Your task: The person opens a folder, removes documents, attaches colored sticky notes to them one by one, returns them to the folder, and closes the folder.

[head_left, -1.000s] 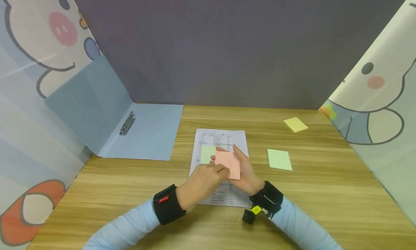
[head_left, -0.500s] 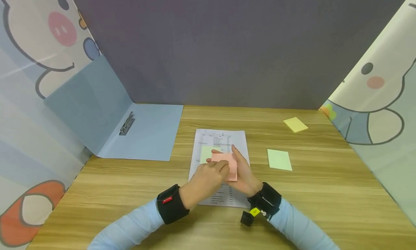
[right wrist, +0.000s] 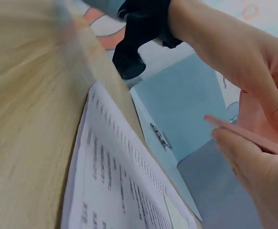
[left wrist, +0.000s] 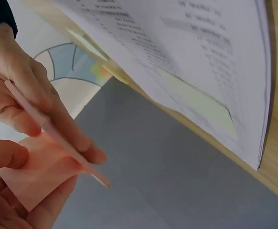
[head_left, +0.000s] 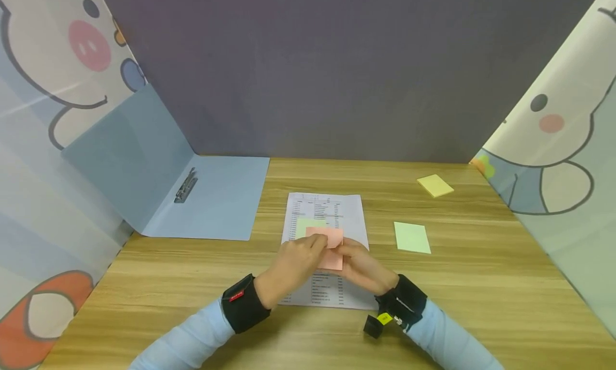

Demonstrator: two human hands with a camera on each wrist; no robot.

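Note:
My right hand (head_left: 366,266) holds a pink sticky-note pad (head_left: 333,262), its edge showing as a thin strip in the left wrist view. With thumb and fingers my left hand (head_left: 294,262) pinches the pink top sheet (left wrist: 36,179), which bends up away from the pad but still meets it along one edge. Both hands are above a stack of printed sheets (head_left: 353,295). A pale green sticky note (head_left: 308,223) lies on the top page, partly covered by the hands and the pink paper in the head view.
To the left, a blue folder (head_left: 226,204) stands with its cover raised, a metal clip (head_left: 186,186) inside. On the right of the wooden table (head_left: 486,263) lie a green sticky-note pad (head_left: 412,238) and a yellow one (head_left: 435,186). A grey panel (head_left: 308,76) rises behind.
My left fingers have lifted the pink top sheet up from the pad. My right thumb has come in over the pad, and the pad has shifted slightly left.

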